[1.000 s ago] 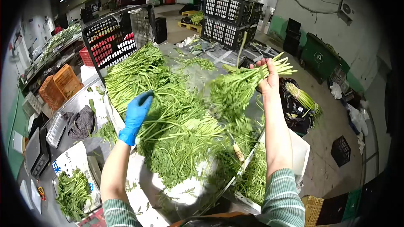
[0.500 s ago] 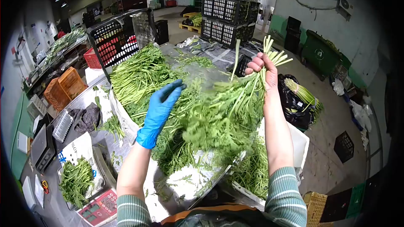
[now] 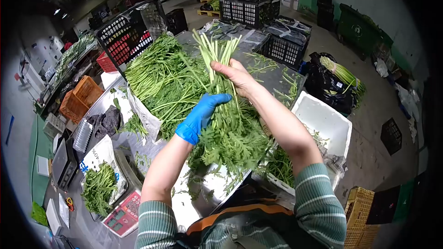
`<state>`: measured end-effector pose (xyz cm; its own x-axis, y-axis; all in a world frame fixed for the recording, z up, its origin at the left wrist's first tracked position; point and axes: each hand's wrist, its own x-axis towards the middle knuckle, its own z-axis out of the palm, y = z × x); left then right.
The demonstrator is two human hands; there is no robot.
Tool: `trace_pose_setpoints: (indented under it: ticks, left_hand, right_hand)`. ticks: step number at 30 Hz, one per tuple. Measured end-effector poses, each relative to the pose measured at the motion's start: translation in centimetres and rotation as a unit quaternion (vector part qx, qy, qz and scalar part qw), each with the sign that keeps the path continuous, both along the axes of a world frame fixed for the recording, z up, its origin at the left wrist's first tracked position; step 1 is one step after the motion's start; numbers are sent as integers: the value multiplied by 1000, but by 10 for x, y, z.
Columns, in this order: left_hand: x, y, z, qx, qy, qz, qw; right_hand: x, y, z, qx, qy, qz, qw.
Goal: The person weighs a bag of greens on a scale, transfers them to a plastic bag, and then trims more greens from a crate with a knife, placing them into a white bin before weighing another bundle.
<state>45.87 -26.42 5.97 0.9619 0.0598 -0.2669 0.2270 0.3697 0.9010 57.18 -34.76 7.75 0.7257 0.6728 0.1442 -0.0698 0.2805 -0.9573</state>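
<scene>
A bunch of leafy greens (image 3: 233,133) hangs in front of me, pale stems up and jagged leaves down. My right hand (image 3: 236,76), bare, is closed around the stems near their top. Lower on the same bunch, my left hand (image 3: 205,114) in a blue glove wraps round it with the thumb across the front; its other fingers are mostly hidden. Behind and to the left, a large heap of the same greens (image 3: 159,76) lies on the table.
A red scale (image 3: 122,212) holds a bag with greens (image 3: 99,186) at lower left. To the right stands a white foam box (image 3: 330,115) beside more greens. Black crates (image 3: 249,0) are stacked behind the table. A black bag (image 3: 323,85) with stalks sits on the floor.
The bunch has swung left and now hangs more upright. My right hand moved left with it, and my left hand came in from the side and took hold of the bunch.
</scene>
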Motion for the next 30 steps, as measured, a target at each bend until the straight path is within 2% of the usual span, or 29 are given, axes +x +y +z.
trace_pose_setpoints:
  ticks: [1,2,3,4,5,6,7,8,9,10,11,12,15,16,17,19,21,22,24,25,26,29,30]
  left_hand:
    - [3,6,-5,61,-45,37,996]
    - [4,7,-8,155,-73,69,983]
    - [6,9,-11,247,-100,100,959]
    - [11,12,-19,293,-44,102,950]
    - [31,19,-56,423,-142,112,888]
    - [38,19,-64,517,-180,112,829]
    - [39,19,-68,604,-214,108,760]
    - [5,-5,-9,521,-78,26,849]
    - [-1,-2,-11,490,-99,-1,866]
    - [-6,4,-11,456,-119,-28,881]
    - [-14,10,7,332,-96,-76,935]
    - [-16,22,6,272,-83,-30,958]
    - [-27,25,-9,289,-77,5,954]
    - [-23,20,-30,266,-72,-37,961]
    - [-41,-7,-7,255,-32,-102,961]
    - [-45,-32,-43,190,-121,-58,973]
    - [-55,-31,-57,119,13,22,993]
    - [-56,-11,-93,32,64,-7,997]
    - [-70,1,-107,-169,105,-108,974]
    - [-81,-7,-114,-194,-12,-113,974]
    - [-91,-12,-123,-235,-47,-108,965]
    - [-112,-19,-162,-324,1,-29,946]
    - [-118,-21,-170,-335,13,-5,942]
  right_hand:
    - [-5,-6,-1,-51,17,-61,997]
    - [19,-2,-24,-118,-17,-15,993]
    - [-1,-11,-10,-135,-55,13,989]
    - [-23,-21,4,-151,-95,42,983]
    - [-32,-12,-6,-164,-151,22,974]
    - [-26,5,-37,-172,-258,-103,945]
    - [-23,4,-38,-141,-164,-93,972]
    - [-17,1,-37,-108,-68,-84,988]
    - [-15,-4,-35,24,-16,-85,996]
    - [-9,-12,-33,51,75,-53,994]
    - [-2,-19,-32,51,106,-56,991]
    - [3,-26,-31,52,136,-61,987]
    - [5,-28,-30,35,142,-76,986]
    - [1,-22,-30,36,140,-86,986]
    - [-7,-16,-28,34,157,-94,983]
    - [-12,-8,-36,12,175,-101,979]
    - [-13,-8,-59,-13,170,-89,981]
    - [-2,0,-89,-64,180,-111,975]
    - [-20,-22,-93,-76,357,22,931]
    - [-19,-30,-122,-46,388,126,912]
    - [-24,-33,-155,-35,386,153,909]
    - [-28,-57,-215,-232,327,246,883]
    - [-41,-59,-218,-230,315,222,894]
